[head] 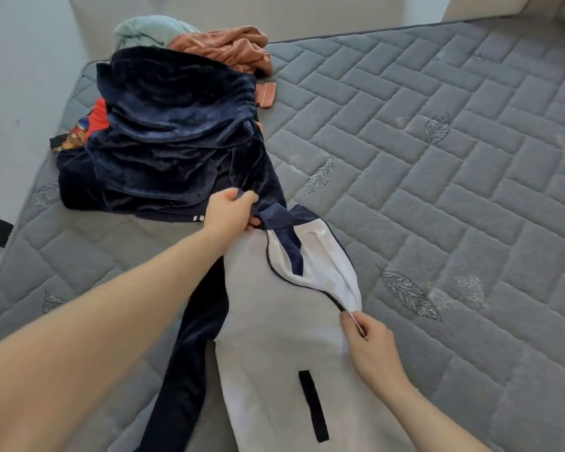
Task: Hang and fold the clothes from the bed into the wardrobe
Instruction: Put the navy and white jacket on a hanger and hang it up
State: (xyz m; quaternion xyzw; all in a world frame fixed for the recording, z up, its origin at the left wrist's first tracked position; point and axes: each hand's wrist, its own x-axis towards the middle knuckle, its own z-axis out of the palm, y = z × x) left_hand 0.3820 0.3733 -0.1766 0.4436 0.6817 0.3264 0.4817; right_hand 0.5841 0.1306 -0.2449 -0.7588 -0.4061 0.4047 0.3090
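Jacket [274,321], white with navy trim, lies on the bed [437,158]; left hand [230,212] grips its collar, right hand [369,340] fingers pinch the zip edge. Pull both ends taut and square before folding.

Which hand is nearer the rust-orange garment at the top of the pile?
Left. The left hand grips the jacket's navy collar just below the pile, while the right hand pinches the zipper edge farther down, well away from the rust-orange garment.
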